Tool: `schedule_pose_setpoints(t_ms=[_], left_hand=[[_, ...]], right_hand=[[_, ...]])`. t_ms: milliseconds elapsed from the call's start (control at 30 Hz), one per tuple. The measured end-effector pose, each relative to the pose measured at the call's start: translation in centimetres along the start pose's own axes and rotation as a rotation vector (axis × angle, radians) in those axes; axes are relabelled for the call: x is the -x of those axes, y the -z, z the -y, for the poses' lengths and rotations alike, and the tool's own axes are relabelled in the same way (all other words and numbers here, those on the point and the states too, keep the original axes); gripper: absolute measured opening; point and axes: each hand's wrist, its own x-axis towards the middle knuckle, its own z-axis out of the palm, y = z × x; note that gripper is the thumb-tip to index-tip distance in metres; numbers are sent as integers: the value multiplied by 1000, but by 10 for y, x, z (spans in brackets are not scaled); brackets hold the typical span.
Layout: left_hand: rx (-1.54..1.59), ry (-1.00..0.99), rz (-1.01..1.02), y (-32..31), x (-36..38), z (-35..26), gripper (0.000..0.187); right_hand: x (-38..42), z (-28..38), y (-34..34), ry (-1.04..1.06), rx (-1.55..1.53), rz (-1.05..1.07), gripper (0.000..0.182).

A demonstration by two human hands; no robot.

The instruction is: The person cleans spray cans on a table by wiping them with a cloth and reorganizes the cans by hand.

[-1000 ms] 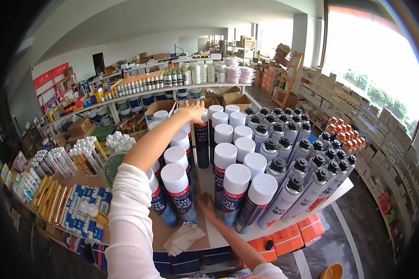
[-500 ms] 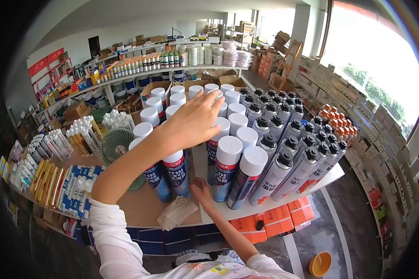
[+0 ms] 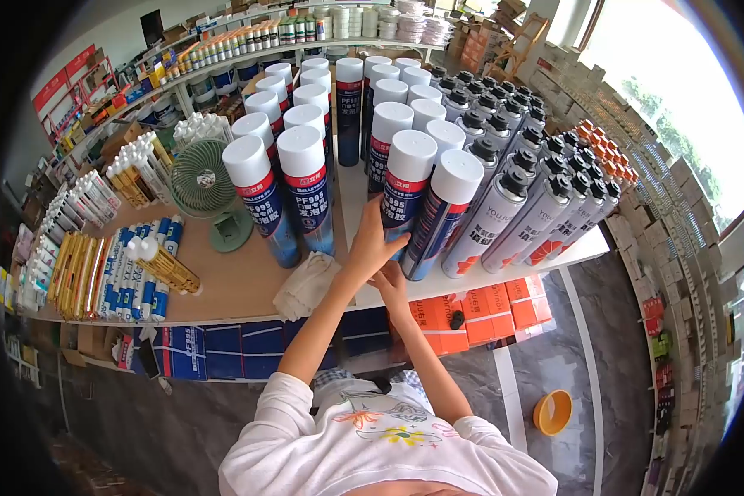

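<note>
My left hand point(image 3: 374, 246) is closed round the lower part of a blue can with a red band and white cap point(image 3: 405, 186), at the front of the middle rows. Just below it, my right hand point(image 3: 390, 283) is at the table's front edge near the can's base, its fingertips mostly hidden. To the right stands a similar can point(image 3: 445, 207). Left of my hands, across a gap, more white-capped cans point(image 3: 307, 178) stand in two rows. A crumpled pale cloth point(image 3: 304, 285) lies in front of them.
Silver cans with black tops point(image 3: 492, 215) fill the table's right side. A green fan point(image 3: 204, 179) and sealant tubes point(image 3: 132, 269) are on the left. Orange boxes point(image 3: 484, 318) and blue boxes point(image 3: 236, 351) sit below; a yellow bowl point(image 3: 552, 412) is on the floor.
My left hand has come down from above the can caps and closed round a front can. My right hand has moved slightly right along the edge. The view has tilted downward.
</note>
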Motion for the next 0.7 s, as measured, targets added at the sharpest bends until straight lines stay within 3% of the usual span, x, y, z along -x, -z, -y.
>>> schedule_pose_setpoints(t_ms=[200, 367, 433, 533, 600, 667, 700], left_hand=[[146, 61, -34, -15, 3, 19, 83], [106, 61, -139, -7, 9, 15, 76], [55, 2, -184, 6, 15, -2, 62], [50, 26, -203, 7, 27, 2, 62], [34, 2, -221, 10, 39, 0, 63], [69, 96, -238, 15, 53, -12, 64], [-38, 79, -238, 15, 59, -10, 76]], right_hand=[[27, -3, 19, -105, 39, 23, 30], [32, 4, 23, -71, 64, -7, 29], [30, -2, 25, -36, 77, -8, 28], [29, -2, 25, 26, 119, -28, 27], [30, 6, 25, 183, 407, -118, 29], [33, 22, 22, 244, 531, -168, 45], [40, 45, 14, 319, 678, -185, 48]])
